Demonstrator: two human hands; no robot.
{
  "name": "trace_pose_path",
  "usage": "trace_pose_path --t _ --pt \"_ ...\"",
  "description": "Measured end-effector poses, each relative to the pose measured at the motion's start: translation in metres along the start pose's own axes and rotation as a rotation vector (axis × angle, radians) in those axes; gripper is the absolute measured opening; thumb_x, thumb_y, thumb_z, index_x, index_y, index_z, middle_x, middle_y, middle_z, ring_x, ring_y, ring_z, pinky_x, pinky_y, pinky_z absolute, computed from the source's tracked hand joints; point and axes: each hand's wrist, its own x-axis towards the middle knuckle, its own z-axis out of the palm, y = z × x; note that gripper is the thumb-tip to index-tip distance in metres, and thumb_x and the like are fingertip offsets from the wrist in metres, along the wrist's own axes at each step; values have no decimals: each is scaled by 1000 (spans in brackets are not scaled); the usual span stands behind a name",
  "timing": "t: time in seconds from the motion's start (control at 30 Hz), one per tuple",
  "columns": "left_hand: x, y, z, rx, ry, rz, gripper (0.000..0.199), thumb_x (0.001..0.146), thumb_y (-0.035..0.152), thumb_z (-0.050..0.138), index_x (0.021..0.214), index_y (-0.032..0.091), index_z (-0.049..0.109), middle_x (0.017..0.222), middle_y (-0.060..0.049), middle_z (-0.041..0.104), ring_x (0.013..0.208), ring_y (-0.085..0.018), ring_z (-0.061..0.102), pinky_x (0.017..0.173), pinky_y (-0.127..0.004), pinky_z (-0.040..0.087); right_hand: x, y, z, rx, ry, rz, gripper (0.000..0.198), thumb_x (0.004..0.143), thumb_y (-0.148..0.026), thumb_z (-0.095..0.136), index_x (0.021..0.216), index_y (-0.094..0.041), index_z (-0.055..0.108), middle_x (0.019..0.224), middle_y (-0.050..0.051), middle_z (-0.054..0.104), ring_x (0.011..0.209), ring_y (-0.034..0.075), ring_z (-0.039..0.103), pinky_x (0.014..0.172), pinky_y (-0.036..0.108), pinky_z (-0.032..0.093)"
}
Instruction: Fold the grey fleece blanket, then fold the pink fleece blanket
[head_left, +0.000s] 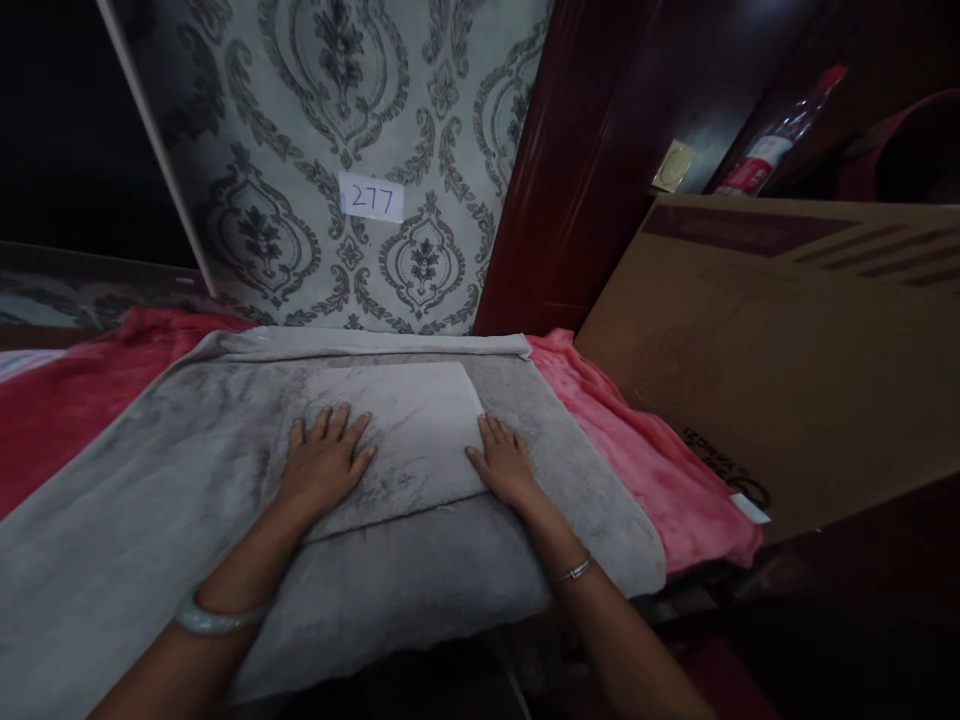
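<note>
A folded light grey plush cloth [420, 430] lies flat on a larger grey plush blanket [202, 450]. My left hand [322, 455] rests palm down on the left part of the folded cloth, fingers spread. At its right edge lies my right hand [504, 460], palm down with the fingers stretched forward and the thumb apart. Neither hand grips anything. The larger blanket is spread over a surface, with a rolled or folded strip along its far edge.
Beneath the grey blanket, a pink plush cover [630, 460] shows at both sides. A large cardboard box [780, 350] leans at the right, with a red-capped bottle [772, 145] behind it. Patterned wallpaper [435, 200] carries a paper label [372, 197] reading 277.
</note>
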Motion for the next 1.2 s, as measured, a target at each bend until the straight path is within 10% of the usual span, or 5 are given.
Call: trace_pose_path --t 0.2,0.4,1.03,1.2 --pt "0 0 1 -15 25 9 63 95 50 39 152 23 41 161 -14 32 150 -39 25 118 -64 18 -8 -42 -8 -2 158 -81 62 99 -35 45 157 -15 31 165 17 21 154 32 13 119 61 15" --pt "-1 2 1 -31 40 8 63 95 50 41 152 23 42 161 -15 33 150 -39 26 118 -66 17 -9 -98 14 -23 -6 -433 60 102 -43 40 158 -24 29 167 7 20 154 26 14 122 56 14" --pt "-40 -15 7 -89 6 134 67 94 53 41 153 21 40 162 -11 30 151 -34 24 121 -59 21 -14 -94 23 4 11 -426 59 102 -42 41 158 -25 29 166 4 21 154 27 12 122 56 10" --pt "-74 -24 11 -80 181 45 62 98 46 30 147 13 47 155 -15 43 148 -33 33 119 -65 23 -15 -93 21 14 -27 -396 58 103 -41 40 158 -25 30 167 3 21 155 25 10 123 55 8"
